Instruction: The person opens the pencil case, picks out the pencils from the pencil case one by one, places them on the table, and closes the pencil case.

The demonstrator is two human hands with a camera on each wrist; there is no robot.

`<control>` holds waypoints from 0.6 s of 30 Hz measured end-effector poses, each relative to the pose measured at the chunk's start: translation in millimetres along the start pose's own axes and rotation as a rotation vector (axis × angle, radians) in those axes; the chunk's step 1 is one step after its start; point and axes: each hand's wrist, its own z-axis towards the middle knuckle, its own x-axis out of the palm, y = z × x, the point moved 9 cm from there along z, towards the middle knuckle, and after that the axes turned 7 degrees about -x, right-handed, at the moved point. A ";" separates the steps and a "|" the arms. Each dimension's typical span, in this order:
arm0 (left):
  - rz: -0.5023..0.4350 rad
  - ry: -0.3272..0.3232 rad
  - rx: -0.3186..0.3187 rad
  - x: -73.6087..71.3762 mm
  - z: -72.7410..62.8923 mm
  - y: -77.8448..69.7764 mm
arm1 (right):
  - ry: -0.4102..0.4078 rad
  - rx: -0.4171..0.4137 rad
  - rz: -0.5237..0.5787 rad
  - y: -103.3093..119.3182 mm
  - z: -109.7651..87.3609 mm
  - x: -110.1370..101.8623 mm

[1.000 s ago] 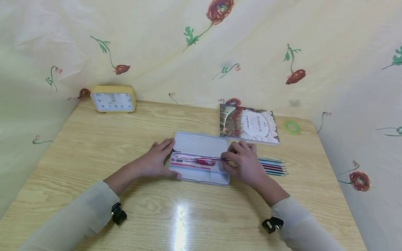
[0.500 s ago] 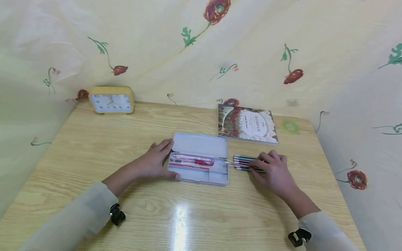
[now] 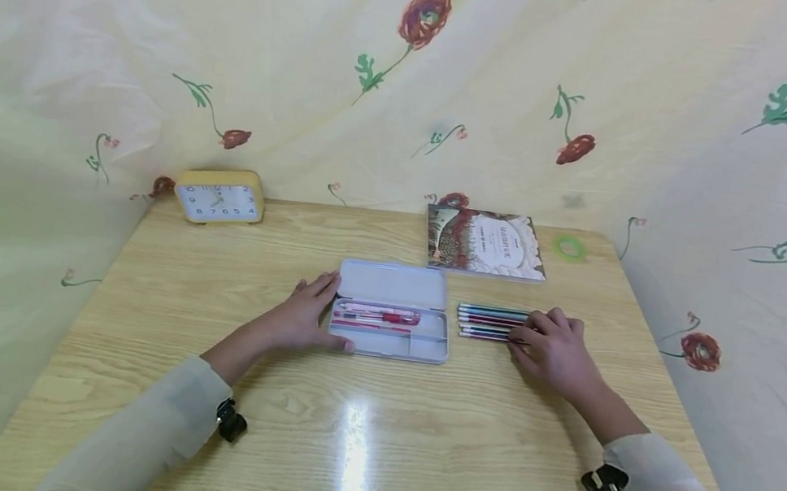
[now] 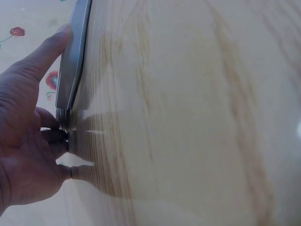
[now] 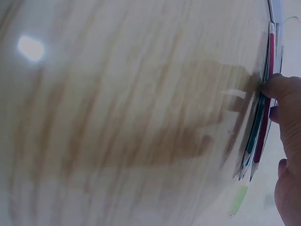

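An open grey pencil case [image 3: 384,344] lies mid-table, its lid tipped back. Inside are several pens [image 3: 385,317], one with a red grip, and a thin red stick-like item. My left hand [image 3: 303,320] rests against the case's left end, fingers spread behind and thumb at the front edge; the left wrist view shows the thumb [image 4: 51,44] along its side. To the right of the case, my right hand [image 3: 557,356] pinches a dark red pencil [image 5: 271,52] with a white eraser, at the near side of a row of pencils [image 3: 492,313]. The hand covers their tips in the head view.
A yellow clock [image 3: 220,196] stands at the table's back left. A book with a patterned cover [image 3: 486,242] lies behind the pencils, with a green tape roll [image 3: 569,248] to its right. Flowered cloth [image 3: 312,64] hangs behind the table.
My right hand has moved right, from above the case to the pencil row, carrying the pencil and lowering it beside the others. My left hand has stayed on the case.
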 end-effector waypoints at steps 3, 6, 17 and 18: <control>0.004 -0.001 -0.003 0.5 0.1 0.5 | 0.002 0.002 0.001 -1.2 -1.8 1.4; 0.009 0.000 -0.003 1.3 0.6 0.8 | 0.003 0.006 -0.002 -2.2 -2.9 1.9; 0.014 -0.002 -0.014 1.4 1.5 2.4 | -0.002 0.018 0.023 -1.9 -0.8 1.5; 0.014 -0.001 -0.013 1.5 1.8 2.6 | -0.001 0.022 0.035 -1.4 1.2 1.5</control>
